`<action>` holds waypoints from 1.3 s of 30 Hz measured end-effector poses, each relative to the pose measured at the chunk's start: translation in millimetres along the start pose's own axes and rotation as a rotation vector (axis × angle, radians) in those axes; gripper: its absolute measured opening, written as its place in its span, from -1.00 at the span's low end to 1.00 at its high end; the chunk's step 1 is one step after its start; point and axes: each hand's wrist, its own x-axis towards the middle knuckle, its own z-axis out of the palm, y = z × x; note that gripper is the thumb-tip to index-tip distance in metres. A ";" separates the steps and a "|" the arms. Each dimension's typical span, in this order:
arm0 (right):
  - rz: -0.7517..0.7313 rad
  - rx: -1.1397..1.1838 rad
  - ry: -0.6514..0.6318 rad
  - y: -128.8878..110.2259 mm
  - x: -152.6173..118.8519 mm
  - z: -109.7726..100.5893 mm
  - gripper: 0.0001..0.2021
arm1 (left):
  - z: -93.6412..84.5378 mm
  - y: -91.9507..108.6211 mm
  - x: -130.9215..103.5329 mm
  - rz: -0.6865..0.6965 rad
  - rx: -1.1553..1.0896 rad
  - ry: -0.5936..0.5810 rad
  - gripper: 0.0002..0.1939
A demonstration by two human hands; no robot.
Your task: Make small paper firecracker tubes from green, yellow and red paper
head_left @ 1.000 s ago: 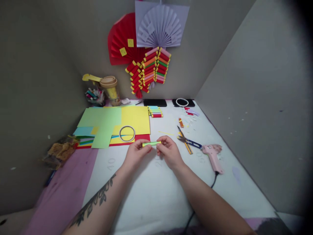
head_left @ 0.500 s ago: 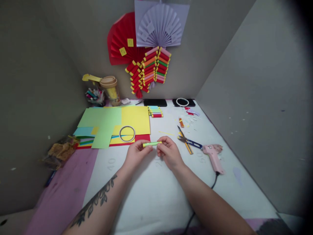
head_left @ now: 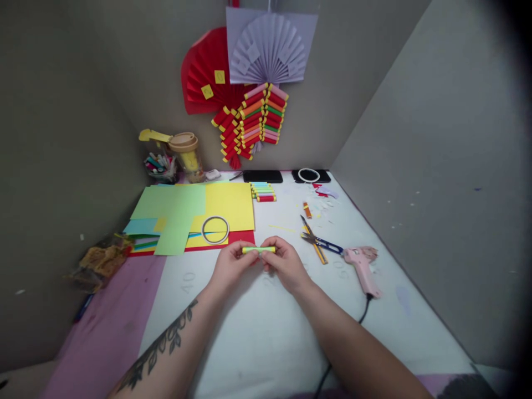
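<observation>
A small green paper roll with yellow ends is held level above the white table, between my two hands. My left hand pinches its left part, thumb toward me. Around the right part close the fingers of my right hand. The thumbs nearly meet at the middle of the roll, and the fingertips behind it are partly hidden. Beyond my hands lies a group of finished-looking rolls in blue, green, purple and red, each with yellow ends.
Left: stacked coloured paper under a tape roll. Right: blue-handled snips across a yellow craft knife, and a pink glue gun with its cord. Paper scraps lie behind. Paper fans hang on the wall.
My right hand has shifted slightly left along the green roll, its thumb now closer to my left thumb. The roll lies more level. The whole view has tilted a little.
</observation>
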 end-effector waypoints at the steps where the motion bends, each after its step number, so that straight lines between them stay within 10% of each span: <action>1: -0.001 -0.014 -0.003 -0.3 -0.3 -0.3 -0.81 | 0.0 0.4 -0.2 -0.001 -0.003 0.004 -0.73; 16: -0.118 -0.167 0.033 -3.0 -5.2 6.7 -0.81 | 0.1 -2.1 2.2 -0.082 -0.253 0.033 -0.53; 27: -0.138 -0.201 0.072 4.8 -4.0 10.7 -0.80 | 6.0 -2.6 -2.2 0.055 -0.141 0.247 -0.62; 39: -0.138 -0.222 0.145 6.2 -1.4 11.3 -0.83 | 3.4 -9.3 -2.1 0.083 -0.062 0.227 -0.68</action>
